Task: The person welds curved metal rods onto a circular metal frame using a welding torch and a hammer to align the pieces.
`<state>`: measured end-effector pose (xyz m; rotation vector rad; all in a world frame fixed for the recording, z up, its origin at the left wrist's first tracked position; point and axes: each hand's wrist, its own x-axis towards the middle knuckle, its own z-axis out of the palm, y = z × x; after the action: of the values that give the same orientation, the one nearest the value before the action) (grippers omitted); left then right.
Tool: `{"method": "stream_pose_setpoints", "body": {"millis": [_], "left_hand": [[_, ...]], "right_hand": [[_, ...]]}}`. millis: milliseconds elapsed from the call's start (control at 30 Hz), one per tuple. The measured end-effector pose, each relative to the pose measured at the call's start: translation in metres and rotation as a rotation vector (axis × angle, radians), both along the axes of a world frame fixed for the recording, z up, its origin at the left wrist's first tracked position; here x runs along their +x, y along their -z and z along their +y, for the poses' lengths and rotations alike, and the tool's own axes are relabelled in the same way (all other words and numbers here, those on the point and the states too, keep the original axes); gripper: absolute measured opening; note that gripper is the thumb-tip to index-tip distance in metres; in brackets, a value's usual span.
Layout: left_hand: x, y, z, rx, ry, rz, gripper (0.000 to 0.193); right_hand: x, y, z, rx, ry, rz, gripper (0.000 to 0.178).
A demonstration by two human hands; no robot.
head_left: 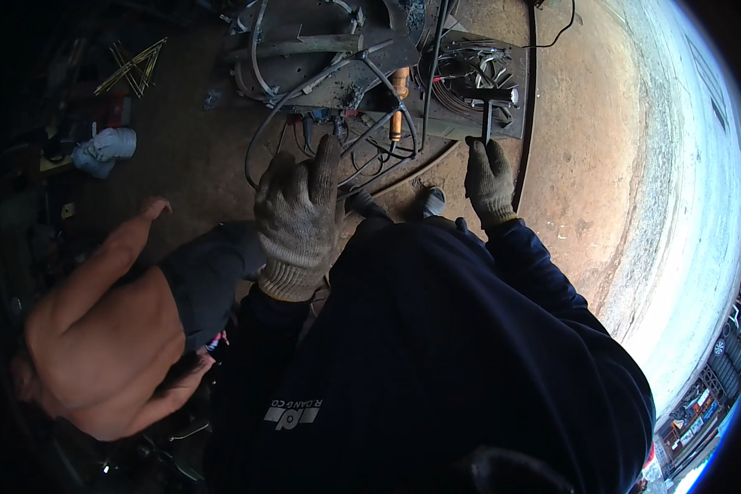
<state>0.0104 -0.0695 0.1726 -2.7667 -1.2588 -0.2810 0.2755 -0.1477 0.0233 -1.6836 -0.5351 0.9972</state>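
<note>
My left hand (299, 218), in a grey knit glove, is raised in front of my chest with its back toward me. Its fingers are stretched out and nothing shows in it. It hovers over curved black cables (305, 90) on the ground. My right hand (489, 181), gloved the same way, is closed around the handle of a dark T-shaped hammer (487, 103). The hammer head sits over a flat metal plate (514, 123). My dark sweatshirt hides the ground below my arms.
A shirtless person (107, 329) crouches close at my left. A metal slab (321, 58) with wire coils and an orange-handled tool (398, 99) lies ahead. A white cloth (107, 148) and yellow rods (136, 66) lie far left. My shoe (434, 200) stands on the dirt floor.
</note>
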Motion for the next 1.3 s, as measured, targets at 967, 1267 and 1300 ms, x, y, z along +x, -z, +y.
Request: {"method": "stream_pose_setpoints", "body": {"millis": [967,1267,1300], "left_hand": [[-0.056,0.016,0.030,-0.907,-0.390,-1.370,0.056],[-0.096,0.011,0.016,-1.132,-0.447,-1.894,0.047],[-0.102,0.017,0.020,-1.155,-0.442,-1.917,0.046]], "right_hand": [[0.045,-0.053,0.262,0.120,-0.494,-0.915,0.037],[0.007,-0.044,0.308,0.152,-0.758,-1.057,0.047],[0.003,-0.043,0.305,0.154,-0.738,-1.061,0.047]]}}
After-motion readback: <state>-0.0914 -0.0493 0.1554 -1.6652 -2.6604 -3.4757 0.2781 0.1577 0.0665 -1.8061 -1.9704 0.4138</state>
